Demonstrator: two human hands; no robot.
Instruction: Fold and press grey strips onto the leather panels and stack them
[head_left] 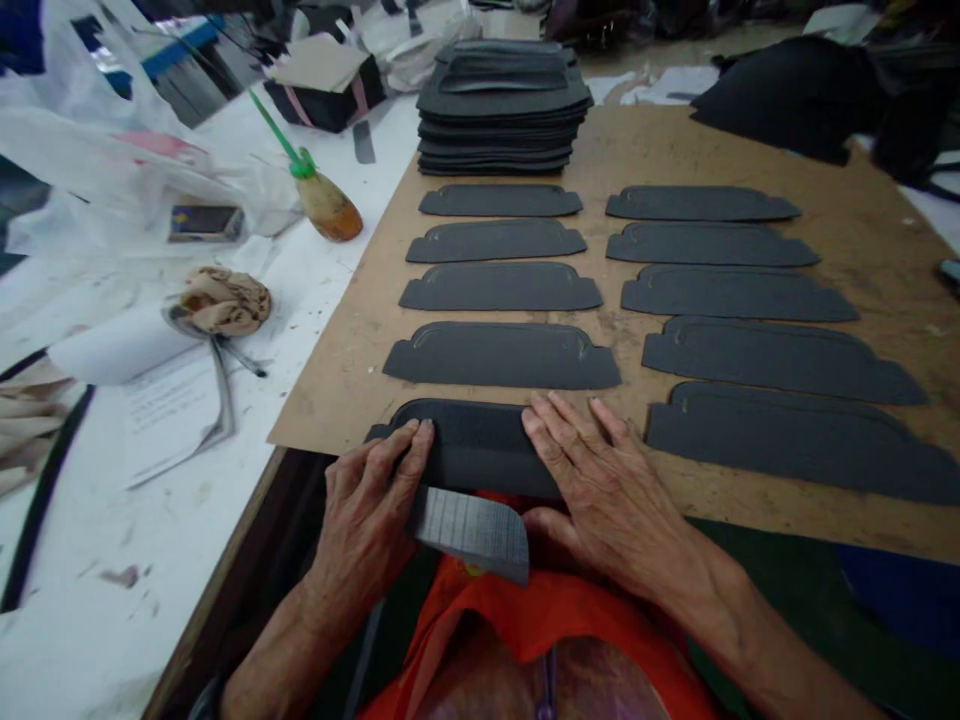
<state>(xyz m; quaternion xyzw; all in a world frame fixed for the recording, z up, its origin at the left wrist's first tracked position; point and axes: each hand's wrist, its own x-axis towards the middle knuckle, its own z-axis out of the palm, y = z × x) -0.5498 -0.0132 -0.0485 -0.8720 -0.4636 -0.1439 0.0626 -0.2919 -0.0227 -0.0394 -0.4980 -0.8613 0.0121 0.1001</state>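
Observation:
A dark cut panel with a rounded upper edge [480,440] lies at the front edge of the brown board, and both hands press on it. My left hand [375,490] has its fingers bunched on the panel's left part. Out of that hand sticks a grey, finely lined flat piece with a rounded end [472,530]; its other end is hidden in the palm. My right hand [592,460] rests with fingers stretched out over the panel's right part, holding nothing. Similar dark panels [502,355] lie in two columns beyond, the right column beginning beside my right hand [795,440].
A tall stack of dark pieces [502,120] stands at the back of the brown board [345,390]. On the white table to the left are a green-nozzled bottle [330,205], a crumpled tan cloth [225,300], a notebook [176,410] and plastic bags [97,150].

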